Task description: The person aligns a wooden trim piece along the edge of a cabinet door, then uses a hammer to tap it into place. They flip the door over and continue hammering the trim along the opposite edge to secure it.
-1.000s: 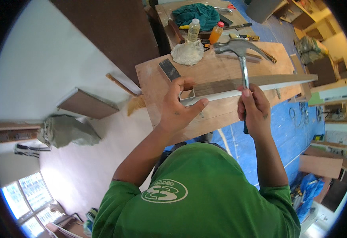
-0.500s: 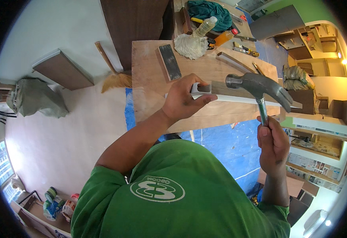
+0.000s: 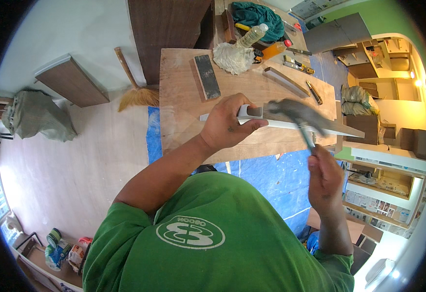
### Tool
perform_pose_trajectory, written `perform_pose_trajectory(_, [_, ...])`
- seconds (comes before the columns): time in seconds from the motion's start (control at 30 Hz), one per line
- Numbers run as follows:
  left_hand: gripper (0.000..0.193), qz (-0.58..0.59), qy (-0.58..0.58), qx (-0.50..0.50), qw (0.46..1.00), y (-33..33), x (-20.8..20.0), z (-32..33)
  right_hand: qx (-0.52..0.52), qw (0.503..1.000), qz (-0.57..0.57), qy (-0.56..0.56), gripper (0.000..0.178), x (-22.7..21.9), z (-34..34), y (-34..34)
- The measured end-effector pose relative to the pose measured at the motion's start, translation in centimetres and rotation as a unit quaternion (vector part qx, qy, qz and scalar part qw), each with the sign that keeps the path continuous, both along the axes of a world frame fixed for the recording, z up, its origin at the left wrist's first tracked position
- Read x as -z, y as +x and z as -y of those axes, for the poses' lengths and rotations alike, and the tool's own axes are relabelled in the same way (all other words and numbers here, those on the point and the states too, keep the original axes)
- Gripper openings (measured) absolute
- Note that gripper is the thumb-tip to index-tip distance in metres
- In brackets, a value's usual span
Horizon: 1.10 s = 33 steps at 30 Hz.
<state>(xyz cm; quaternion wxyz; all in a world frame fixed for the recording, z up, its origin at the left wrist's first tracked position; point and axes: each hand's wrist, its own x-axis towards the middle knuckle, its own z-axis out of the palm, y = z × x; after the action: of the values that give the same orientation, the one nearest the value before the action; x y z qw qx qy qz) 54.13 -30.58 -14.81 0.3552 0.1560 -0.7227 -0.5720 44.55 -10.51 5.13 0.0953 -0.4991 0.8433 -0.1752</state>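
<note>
"While the right hand (image 3: 327, 179) has its fingers clamped around the hammer (image 3: 303, 116), where does the strip (image 3: 282, 123) lie?"

"Gripped between the left hand's (image 3: 228, 125) fingers and thumb, it runs rightward over the bench (image 3: 176, 92), beyond the right fingers."

"And the hammer's head?"

"Blurred, just past the right fingers, overlapping the strip in view; I can't tell whether they touch."

"Any writing?"

"Lettering in a white emblem (image 3: 190, 232) on the shirt (image 3: 242, 214), nearer the body than the left fingers."
</note>
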Motion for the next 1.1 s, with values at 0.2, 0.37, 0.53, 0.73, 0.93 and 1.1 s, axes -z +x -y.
perform_pose_trajectory(0.2, [0.051,0.028,-0.004,0.004,1.0,0.0,0.1,0.2,0.006,1.0,0.001,-0.002,0.016,-0.3,0.6,0.0])
perform_pose_trajectory(0.37, [0.053,0.029,0.004,0.005,1.0,0.1,-0.3,0.1,0.031,0.998,0.002,-0.049,0.017,-0.7,0.5,-0.3])
perform_pose_trajectory(0.53, [0.051,-0.036,-0.029,-0.02,0.999,-0.3,0.1,-0.1,0.01,1.0,-0.008,0.018,0.016,0.5,1.2,-0.2])
perform_pose_trajectory(0.73, [0.052,-0.008,-0.021,-0.015,1.0,-0.2,0.0,0.0,0.023,0.999,-0.01,-0.039,0.017,-1.1,1.3,0.1])
perform_pose_trajectory(0.93, [0.051,-0.023,-0.016,-0.012,1.0,-0.1,-0.3,0.0,0.0,1.0,-0.013,0.0,0.015,-0.1,1.5,0.1])
perform_pose_trajectory(1.1, [0.05,-0.022,-0.003,-0.007,1.0,-0.1,-0.2,0.1,0.01,1.0,-0.016,-0.005,0.015,-0.9,2.2,0.2])
